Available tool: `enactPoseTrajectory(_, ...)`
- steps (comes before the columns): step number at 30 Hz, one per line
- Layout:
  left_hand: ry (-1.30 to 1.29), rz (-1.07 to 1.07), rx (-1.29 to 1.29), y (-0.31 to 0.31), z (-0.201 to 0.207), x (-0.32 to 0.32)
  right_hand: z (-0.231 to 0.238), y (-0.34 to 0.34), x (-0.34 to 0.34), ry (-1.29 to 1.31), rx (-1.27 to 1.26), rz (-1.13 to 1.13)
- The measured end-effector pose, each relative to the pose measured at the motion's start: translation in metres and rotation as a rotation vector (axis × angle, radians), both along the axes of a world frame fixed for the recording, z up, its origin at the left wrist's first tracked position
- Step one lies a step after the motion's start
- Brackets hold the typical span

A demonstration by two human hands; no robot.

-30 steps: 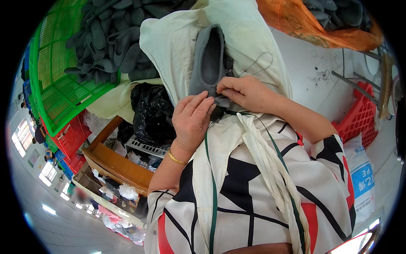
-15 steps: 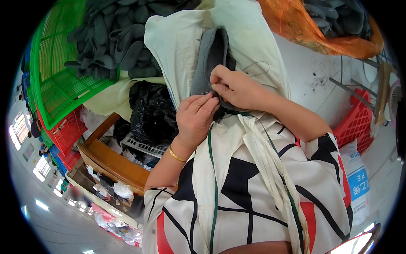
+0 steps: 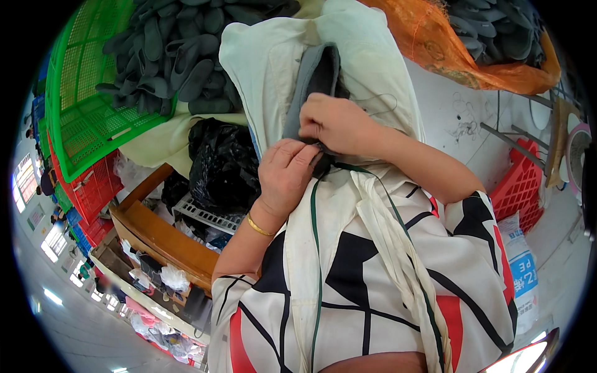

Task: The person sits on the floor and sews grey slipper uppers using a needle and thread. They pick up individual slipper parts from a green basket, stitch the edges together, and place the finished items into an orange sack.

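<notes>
A dark grey slipper-like felt shoe (image 3: 300, 84) lies lengthwise on the pale apron cloth (image 3: 379, 56) over my lap, its opening facing up. At its near end, my left hand (image 3: 286, 171) pinches the grey material between thumb and fingers. My right hand (image 3: 342, 124) rests across the shoe's middle, thumb and fingers pressed together near the left fingertips. Whatever those fingers grip is hidden. A thin dark thread (image 3: 382, 96) loops over the cloth to the right of the shoe. Both hands cover most of the shoe's near part.
Many similar grey shoes (image 3: 186, 62) are heaped at the far left beside a green plastic basket (image 3: 81, 137). An orange sack (image 3: 429, 37) of grey shoes stands far right. A black plastic bag (image 3: 221, 168) and wooden furniture (image 3: 165, 230) sit left; a red crate (image 3: 522, 180) is right.
My right hand has shifted slightly left over the shoe and its fingers have curled in more. A thin needle-like sliver seen by the left fingertips earlier no longer shows.
</notes>
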State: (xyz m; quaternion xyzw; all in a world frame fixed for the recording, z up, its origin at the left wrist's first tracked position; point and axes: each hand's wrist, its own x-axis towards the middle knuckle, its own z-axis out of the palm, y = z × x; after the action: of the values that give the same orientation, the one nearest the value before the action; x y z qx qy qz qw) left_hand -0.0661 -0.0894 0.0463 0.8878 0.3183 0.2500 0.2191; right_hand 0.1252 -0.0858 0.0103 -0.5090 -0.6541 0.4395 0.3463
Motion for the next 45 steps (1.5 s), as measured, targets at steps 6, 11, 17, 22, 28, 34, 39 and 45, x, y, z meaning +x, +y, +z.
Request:
enactPoseTrajectory(6,0.019,0.017,-0.075,0.006,0.007,0.004,0.019,0.009,0.019,0.815,-0.681,-0.237)
enactPoseTrajectory(11,0.104,-0.038,-0.173,0.017,0.02,0.007,0.03,0.011,0.101,1.059,-0.426,-0.31)
enactPoseTrajectory(17,0.099,-0.168,-0.214,0.03,0.02,0.018,0.109,0.014,0.209,0.984,0.415,-1.189)
enactPoseTrajectory(22,0.121,-0.096,-0.212,0.022,0.013,0.013,0.063,0.006,0.147,0.63,0.231,-0.953)
enactPoseTrajectory(28,0.241,0.008,-0.147,0.016,0.02,0.013,0.037,-0.033,0.052,0.356,-0.461,-0.231)
enactPoseTrajectory(34,0.089,0.072,-0.118,0.005,0.006,0.005,0.022,-0.054,0.031,0.046,-0.141,-0.025)
enactPoseTrajectory(39,0.042,0.093,-0.096,0.003,0.0,0.004,0.025,-0.055,0.03,-0.024,-0.149,-0.009)
enactPoseTrajectory(45,0.023,0.098,-0.096,0.002,-0.001,0.003,0.024,-0.055,0.029,-0.039,-0.155,0.001)
